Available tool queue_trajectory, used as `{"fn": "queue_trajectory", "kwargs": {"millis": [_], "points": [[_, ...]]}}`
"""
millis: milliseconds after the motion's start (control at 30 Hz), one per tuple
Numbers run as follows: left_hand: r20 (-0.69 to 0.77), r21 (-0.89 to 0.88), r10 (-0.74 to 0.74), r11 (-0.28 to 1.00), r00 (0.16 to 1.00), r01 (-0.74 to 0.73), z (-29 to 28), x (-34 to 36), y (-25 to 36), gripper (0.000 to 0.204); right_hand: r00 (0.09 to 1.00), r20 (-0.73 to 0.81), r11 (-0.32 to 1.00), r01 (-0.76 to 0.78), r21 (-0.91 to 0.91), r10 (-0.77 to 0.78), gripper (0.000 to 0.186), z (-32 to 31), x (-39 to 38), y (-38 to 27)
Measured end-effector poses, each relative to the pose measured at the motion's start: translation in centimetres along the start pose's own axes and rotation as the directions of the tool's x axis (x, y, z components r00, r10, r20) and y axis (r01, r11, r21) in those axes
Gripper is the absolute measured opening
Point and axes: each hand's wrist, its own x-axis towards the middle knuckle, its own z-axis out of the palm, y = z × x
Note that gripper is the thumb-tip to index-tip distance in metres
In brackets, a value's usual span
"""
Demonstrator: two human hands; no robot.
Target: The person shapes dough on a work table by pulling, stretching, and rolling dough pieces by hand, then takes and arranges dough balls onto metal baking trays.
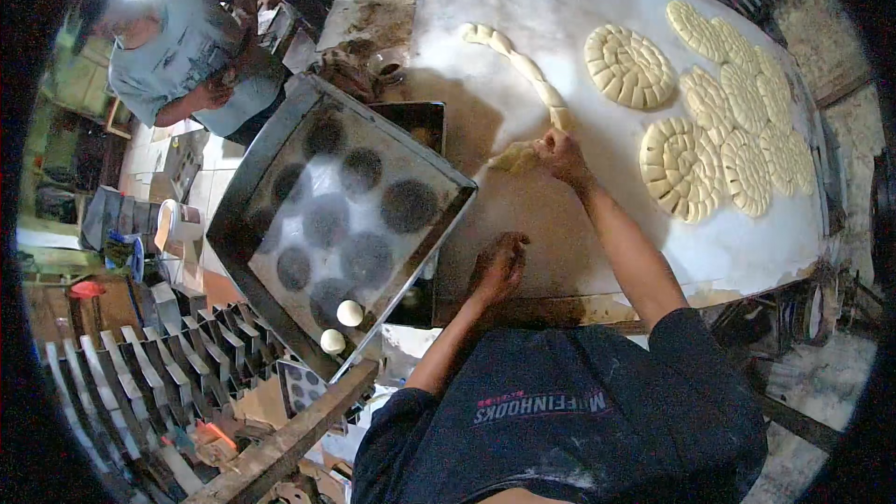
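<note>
A long twisted rope of pale dough [523,65] curves across the floured table, its near end reaching my right hand [565,157]. The fingers of that hand are closed at this end. Beside it, a flattish tan piece [516,158] lies against my fingers; whether it is dough or cloth I cannot tell. My left hand [501,264] holds nothing, fingers loosely apart, low over the table's near side. To the right lie several flat coiled dough rounds with cut segments, among them a separate round [630,66] and a nearer one [681,170].
A large metal tray [341,173] with dark round marks stands left of the table, two dough balls [350,313] in its near corner. Metal racks [159,364] and a wooden beam [289,434] are at lower left. Another person [201,47] stands at upper left, beyond the tray.
</note>
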Motion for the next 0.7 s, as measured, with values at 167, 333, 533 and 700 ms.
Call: {"fn": "queue_trajectory", "kwargs": {"millis": [167,333,533,700], "points": [[0.145,-0.322,-0.121,0.933,0.982,0.163,-4.8,2.0,5.4,0.030,0.998,-0.058,0.997,0.038,0.073,-0.034,0.022,-1.7,-2.0,-0.3],[-0.152,-0.476,-0.289,0.859,0.945,0.186,-4.9,5.6,9.7,0.028,0.906,-0.053,0.907,0.420,0.014,-0.419,0.017,-3.4,-6.5,-6.7],[-0.032,-0.351,-0.263,0.907,0.964,0.235,-4.3,9.8,12.8,0.028,0.900,-0.256,0.886,0.410,0.216,-0.354,0.016,-8.0,-10.4,-10.0],[0.023,-0.050,-0.083,0.995,0.996,0.084,-0.4,12.0,16.4,0.023,0.870,-0.376,0.935,0.354,0.026,-0.319,0.013,-10.5,-9.0,-0.2]]}}
